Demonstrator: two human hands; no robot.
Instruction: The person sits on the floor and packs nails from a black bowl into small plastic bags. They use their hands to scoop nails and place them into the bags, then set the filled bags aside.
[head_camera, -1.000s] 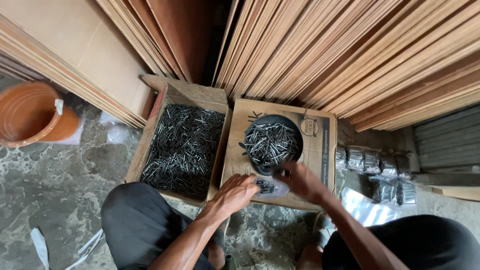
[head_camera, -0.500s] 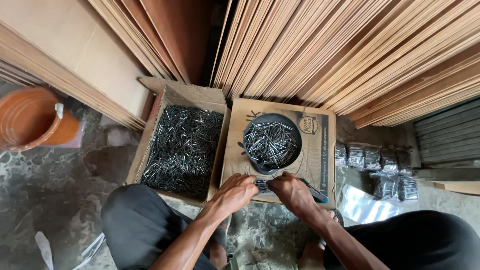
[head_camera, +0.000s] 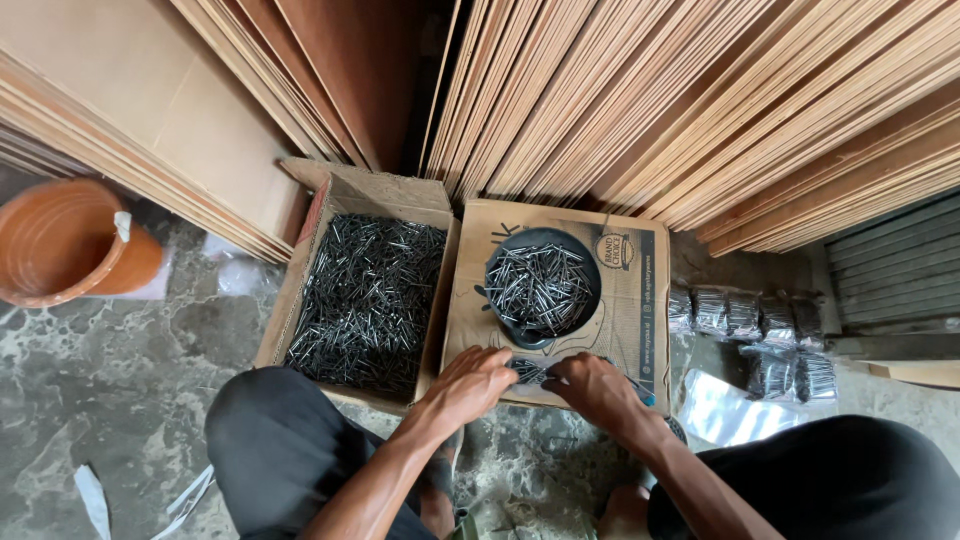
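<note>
My left hand (head_camera: 472, 384) and my right hand (head_camera: 594, 388) meet at the near edge of a flat cardboard sheet (head_camera: 640, 310). Between them they hold a small clear bag of nails (head_camera: 528, 371). Just beyond the hands stands a black bowl (head_camera: 541, 285) heaped with grey nails. Left of the sheet an open cardboard box (head_camera: 368, 292) is filled with loose dark nails.
Several filled small nail bags (head_camera: 752, 318) lie in a row right of the sheet, with empty clear bags (head_camera: 735, 412) nearer me. An orange bucket (head_camera: 68, 243) stands at far left. Plywood sheets (head_camera: 640, 100) lean along the back. My knees flank the hands on the stone floor.
My right hand has come down from the bowl's near edge to meet my left hand at the small bag. The left hand has stayed in place.
</note>
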